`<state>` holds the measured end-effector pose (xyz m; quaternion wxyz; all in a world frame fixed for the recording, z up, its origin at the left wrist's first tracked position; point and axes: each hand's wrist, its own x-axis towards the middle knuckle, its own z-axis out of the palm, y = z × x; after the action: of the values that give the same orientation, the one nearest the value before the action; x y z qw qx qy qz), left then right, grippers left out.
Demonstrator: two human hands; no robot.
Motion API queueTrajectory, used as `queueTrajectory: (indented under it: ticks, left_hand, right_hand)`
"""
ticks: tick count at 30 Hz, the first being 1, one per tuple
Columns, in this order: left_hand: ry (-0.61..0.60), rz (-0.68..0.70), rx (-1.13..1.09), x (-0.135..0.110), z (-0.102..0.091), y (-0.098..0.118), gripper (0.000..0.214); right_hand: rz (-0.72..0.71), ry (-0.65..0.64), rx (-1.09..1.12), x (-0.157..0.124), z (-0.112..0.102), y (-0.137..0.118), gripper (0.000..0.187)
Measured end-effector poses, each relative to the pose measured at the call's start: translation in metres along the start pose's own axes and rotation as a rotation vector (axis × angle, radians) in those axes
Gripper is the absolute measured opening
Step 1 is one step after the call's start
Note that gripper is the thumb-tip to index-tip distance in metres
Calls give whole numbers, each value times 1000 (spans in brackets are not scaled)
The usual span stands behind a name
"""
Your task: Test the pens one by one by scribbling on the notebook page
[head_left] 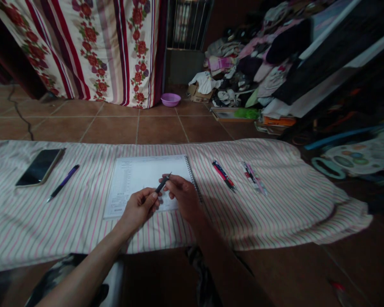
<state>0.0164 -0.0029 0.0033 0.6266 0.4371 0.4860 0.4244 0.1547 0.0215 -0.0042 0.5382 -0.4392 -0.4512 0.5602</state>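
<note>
Between my two hands is a dark pen barrel point(161, 184), held slantwise above an open spiral notebook point(147, 167). My left hand point(143, 202) pinches its lower end between thumb and fingers. At the upper end, the fingers of my right hand point(181, 192) close around the tip, where a thin point sticks out. The notebook page has printed text down its left side, and its wire binding runs along the right edge. Part of the page is hidden under my hands.
Left on the striped cloth point(89, 230) lie a phone point(40, 167) and a purple-black pen point(63, 183). To the right are red and dark pens point(223, 175) and a clear packet of pens point(254, 178). A purple basin point(170, 99) stands on the tiled floor near piled clothes point(259, 59).
</note>
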Motion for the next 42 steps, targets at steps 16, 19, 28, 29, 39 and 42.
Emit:
queueTrajectory:
  ticks: [16,19,28,29,39,42]
  left_hand:
    - [5,-9,-10,-1,-1,0,34]
    - [-2,-6,-16,-1,-2,-2,35]
    - [-7,-38,-35,-2,-3,-2,37]
    - [-9,-34,-33,-2,-3,-2,37]
    - [38,-7,21,-1,-8,-2,36]
    - [84,-16,14,0,-9,-1,36]
  right_hand:
    - [32,24,0,-1,5,1,18]
    - [39,49,-11,0,6,3,17]
    - [36,4,-4,-3,5,-5,19]
    - [40,22,-15,-2,5,-4,17]
    - [-25,115,-181,7,-11,-3,32]
    - [-70,266,-332,13,-34,-7,31]
